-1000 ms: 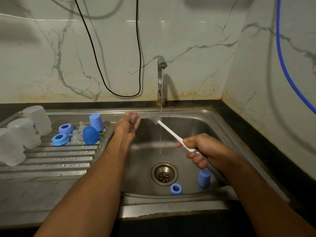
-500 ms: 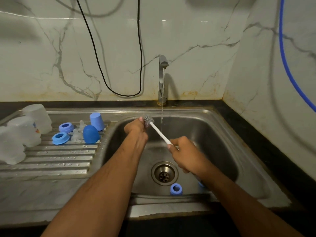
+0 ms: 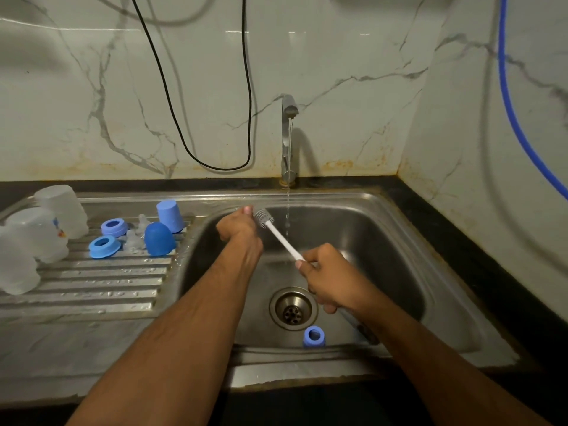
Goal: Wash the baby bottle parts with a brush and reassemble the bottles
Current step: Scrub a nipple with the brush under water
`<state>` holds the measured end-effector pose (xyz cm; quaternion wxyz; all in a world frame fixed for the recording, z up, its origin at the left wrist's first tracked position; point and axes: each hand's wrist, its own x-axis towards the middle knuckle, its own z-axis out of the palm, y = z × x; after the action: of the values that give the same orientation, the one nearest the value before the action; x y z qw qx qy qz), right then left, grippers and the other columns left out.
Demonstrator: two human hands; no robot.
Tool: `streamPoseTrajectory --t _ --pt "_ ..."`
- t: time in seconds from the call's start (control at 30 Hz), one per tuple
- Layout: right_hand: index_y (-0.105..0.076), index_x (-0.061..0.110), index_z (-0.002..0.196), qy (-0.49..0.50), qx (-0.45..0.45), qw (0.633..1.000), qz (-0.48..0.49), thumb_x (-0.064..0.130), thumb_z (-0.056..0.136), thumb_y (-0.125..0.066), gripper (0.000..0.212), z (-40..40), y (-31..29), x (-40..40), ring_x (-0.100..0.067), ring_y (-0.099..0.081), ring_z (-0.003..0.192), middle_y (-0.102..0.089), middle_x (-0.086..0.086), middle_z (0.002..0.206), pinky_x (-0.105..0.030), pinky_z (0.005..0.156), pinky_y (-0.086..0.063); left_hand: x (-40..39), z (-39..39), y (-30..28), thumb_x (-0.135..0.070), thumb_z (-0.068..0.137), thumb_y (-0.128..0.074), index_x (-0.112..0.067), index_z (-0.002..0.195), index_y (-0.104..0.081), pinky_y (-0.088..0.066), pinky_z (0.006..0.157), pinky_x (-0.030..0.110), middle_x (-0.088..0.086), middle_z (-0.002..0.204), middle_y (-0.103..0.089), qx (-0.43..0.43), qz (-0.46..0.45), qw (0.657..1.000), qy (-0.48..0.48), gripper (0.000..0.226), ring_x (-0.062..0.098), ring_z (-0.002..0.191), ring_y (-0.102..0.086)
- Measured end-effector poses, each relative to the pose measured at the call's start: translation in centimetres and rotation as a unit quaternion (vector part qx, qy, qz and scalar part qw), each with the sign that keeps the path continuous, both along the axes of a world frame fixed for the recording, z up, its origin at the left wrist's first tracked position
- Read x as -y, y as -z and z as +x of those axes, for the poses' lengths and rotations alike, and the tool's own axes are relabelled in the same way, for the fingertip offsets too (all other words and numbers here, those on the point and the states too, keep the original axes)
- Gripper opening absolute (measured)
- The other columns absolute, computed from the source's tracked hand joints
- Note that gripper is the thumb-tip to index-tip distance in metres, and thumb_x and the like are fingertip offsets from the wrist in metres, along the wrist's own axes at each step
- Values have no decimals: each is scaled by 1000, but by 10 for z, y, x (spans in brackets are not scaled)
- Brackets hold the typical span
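In the head view, the right hand (image 3: pixel 330 278) is curled around the lower end of the brush (image 3: pixel 278 236), in the middle of the frame above the sink (image 3: pixel 399 241). The long axis of the brush runs on a diagonal: the white handle goes up and to the left from the right hand, and the grey bristle head points to the upper left, toward the left hand (image 3: pixel 236 226). The left hand is closed, with fingers curled around something small at the bristle head; what it holds I cannot tell, because the fingers hide it. A thin stream of water falls from the tap (image 3: pixel 289 139) just to the right of the bristle head.

On the bottom of the sink, at lower centre, a blue ring (image 3: pixel 314 336) lies near the drain (image 3: pixel 293 309).

At the left of the frame, on the ribbed draining board (image 3: pixel 92 284), stand three clear bottles (image 3: pixel 37 235), two blue collars (image 3: pixel 105 246), two blue caps (image 3: pixel 159 239) and clear teats (image 3: pixel 135 239) between them.
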<state>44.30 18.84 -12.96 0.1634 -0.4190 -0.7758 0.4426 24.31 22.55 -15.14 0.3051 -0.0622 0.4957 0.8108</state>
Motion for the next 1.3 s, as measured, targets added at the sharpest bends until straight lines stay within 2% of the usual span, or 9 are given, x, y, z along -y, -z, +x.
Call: streamPoseTrajectory --t 0.17,0.27,0.4,0.57,0.7,0.97,1.1,1.2,1.3 --pt "-65 11 113 -8 -43 997 -63 23 106 -47 23 0 -10 -1 -10 -36 42 -44 -5 64 -22 37 -31 4 -9 3 -13 95 -66 -9 99 -73 -60 87 36 6 94 -74 -58 12 998 14 9 15 84 -70" --pt "-65 10 113 -10 -53 995 -82 24 107 -47 24 3 -13 -1 -9 -36 43 -44 -4 63 -21 37 -31 4 -17 5 -13 93 -69 -7 94 -67 -63 72 34 15 106 -73 -14 -4 999 49 7 19 77 -71" --pt "-66 13 114 -15 -32 996 -82 25 106 -48 23 -1 -12 1 -11 -37 44 -44 -5 64 -21 39 -31 6 -22 5 3 86 -70 8 123 -61 -59 52 36 24 102 -69 87 81 988 102 39 28 68 -72" --pt "-65 10 113 -3 -43 994 -101 25 107 -48 23 -2 -10 -6 -9 -37 42 -45 -5 63 -20 37 -30 7 -23 3 4 89 -66 5 115 -65 -62 59 33 20 99 -70 76 90 986 117 26 24 79 -73" --pt "-65 11 112 33 -49 991 -121 24 107 -47 23 4 -11 -16 -8 -37 43 -45 -4 63 -20 38 -29 10 -22 7 8 89 -63 5 112 -68 -62 83 35 19 106 -69 82 104 983 126 23 24 93 -70" --pt "-65 6 109 73 -77 985 -138 20 106 -49 22 16 -12 -33 -9 -34 42 -42 -5 62 -17 38 -25 9 9 12 10 91 -61 2 100 -70 -62 80 35 15 97 -68 -74 -35 976 203 15 21 90 -68" --pt "-64 10 100 70 -74 985 -138 19 105 -49 19 18 -10 -36 -9 -33 42 -41 -5 62 -18 39 -25 12 24 25 9 88 -66 9 100 -70 -62 61 28 21 94 -71 -267 -198 886 324 12 24 74 -68" --pt "-64 13 100 74 -70 985 -139 18 105 -50 16 19 -9 -39 -8 -34 41 -42 -5 61 -19 39 -26 8 30 43 1 87 -72 1 93 -74 -63 71 33 20 95 -74 -426 -324 729 428 6 27 82 -74" --pt "-64 10 106 86 -73 983 -146 18 105 -50 17 20 -9 -42 -9 -34 41 -42 -5 62 -19 38 -26 0 39 55 -3 89 -72 -2 107 -74 -62 82 39 18 104 -73 -473 -381 600 521 18 30 97 -73"
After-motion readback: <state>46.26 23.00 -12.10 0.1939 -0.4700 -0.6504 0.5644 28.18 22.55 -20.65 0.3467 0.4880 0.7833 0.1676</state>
